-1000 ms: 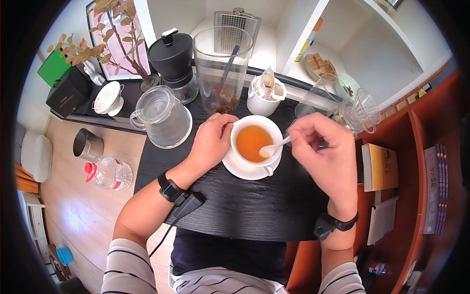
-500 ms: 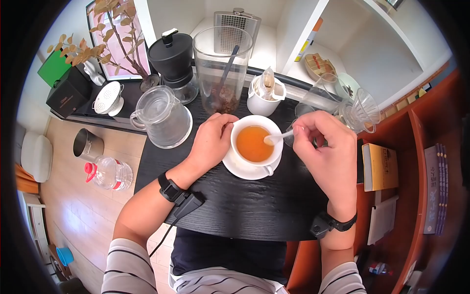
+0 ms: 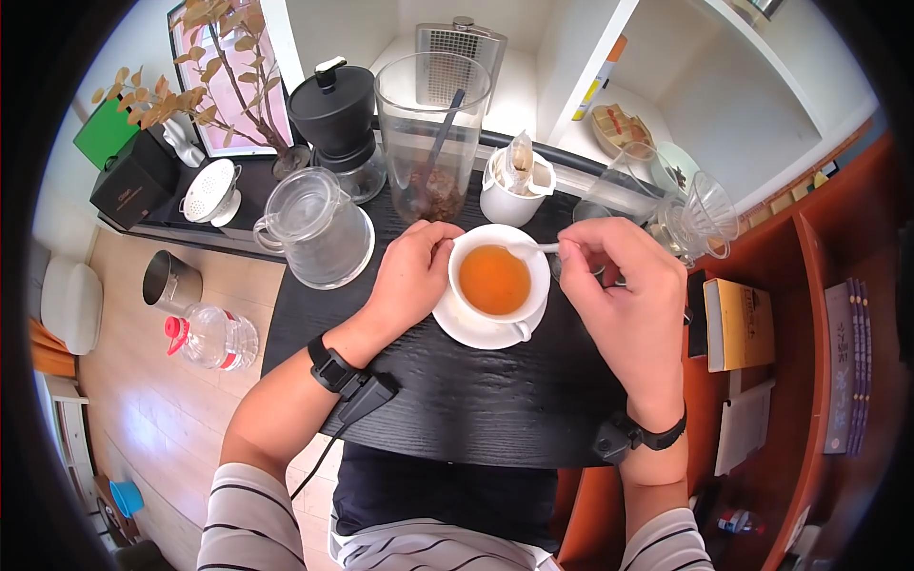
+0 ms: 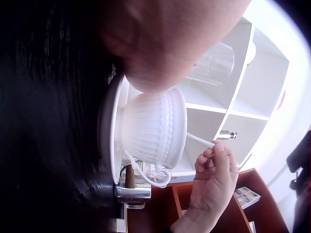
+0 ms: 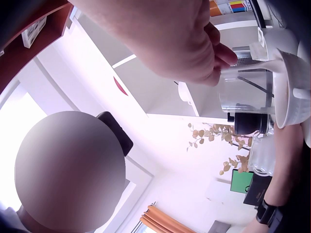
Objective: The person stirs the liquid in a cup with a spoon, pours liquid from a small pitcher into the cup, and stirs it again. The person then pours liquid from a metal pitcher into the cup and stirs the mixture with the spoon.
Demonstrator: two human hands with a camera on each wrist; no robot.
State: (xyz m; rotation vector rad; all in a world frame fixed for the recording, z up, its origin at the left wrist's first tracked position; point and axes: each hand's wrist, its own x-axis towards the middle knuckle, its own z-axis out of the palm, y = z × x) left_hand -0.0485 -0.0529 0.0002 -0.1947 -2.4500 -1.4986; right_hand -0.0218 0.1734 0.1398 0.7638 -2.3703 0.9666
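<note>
A white cup (image 3: 498, 316) of amber liquid stands on its white saucer (image 3: 466, 328) on the black table. The left hand (image 3: 409, 276) touches the cup's left side, its fingers at the rim. Pinched between thumb and fingers of the right hand (image 3: 628, 295) is the handle of a white spoon (image 3: 546, 247), whose bowl lies at the cup's upper right inner wall. The left wrist view shows the ribbed cup (image 4: 153, 128) from the side, with the right hand (image 4: 214, 184) beyond it on the spoon handle (image 4: 199, 140).
A lidded glass pitcher (image 3: 319, 233), a black grinder (image 3: 333, 109), a tall glass vessel (image 3: 433, 143) and a white cup with a drip bag (image 3: 514, 195) stand behind. Glassware (image 3: 700, 224) is at the back right, beside a wooden shelf (image 3: 809, 314) with books.
The spoon has moved up and around the cup from the lower right to the upper right, and the right hand has shifted with it. The left hand has stayed in place.
</note>
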